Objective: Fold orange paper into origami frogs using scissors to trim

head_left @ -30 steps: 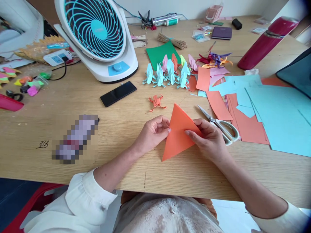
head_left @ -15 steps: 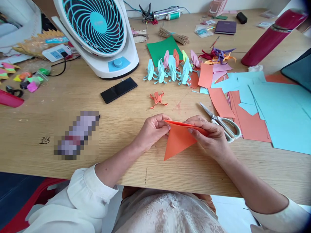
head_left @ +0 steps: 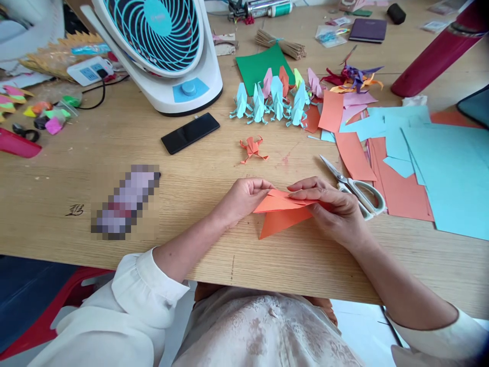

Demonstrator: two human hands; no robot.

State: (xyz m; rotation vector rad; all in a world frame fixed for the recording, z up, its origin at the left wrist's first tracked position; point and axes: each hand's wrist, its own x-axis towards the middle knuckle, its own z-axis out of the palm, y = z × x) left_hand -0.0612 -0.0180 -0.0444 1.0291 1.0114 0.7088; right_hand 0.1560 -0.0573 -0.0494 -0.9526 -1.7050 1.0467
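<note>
A folded sheet of orange paper (head_left: 284,221) is held just above the table between my two hands. My left hand (head_left: 246,200) pinches its left end, thumb and fingers together. At the right end, my right hand (head_left: 332,206) grips the paper, with fingers over the top layer and the thumb at the lower side. One triangular flap points down toward me, under the upper folded layers. Beyond my hands sits a small orange origami frog (head_left: 253,149). Scissors (head_left: 357,191) with white handles lie right beside my right hand.
Several light-blue origami figures (head_left: 277,102) stand in a row before a green sheet (head_left: 260,66). Orange paper pieces (head_left: 401,183) and light-blue sheets (head_left: 454,178) cover the right side. A fan (head_left: 191,97), a black phone (head_left: 191,133) and a dark red flask (head_left: 431,61) are around.
The upper part of the orange paper has turned down toward me, showing more folded layers on top. My right fingers have moved onto it. The view has shifted slightly.
</note>
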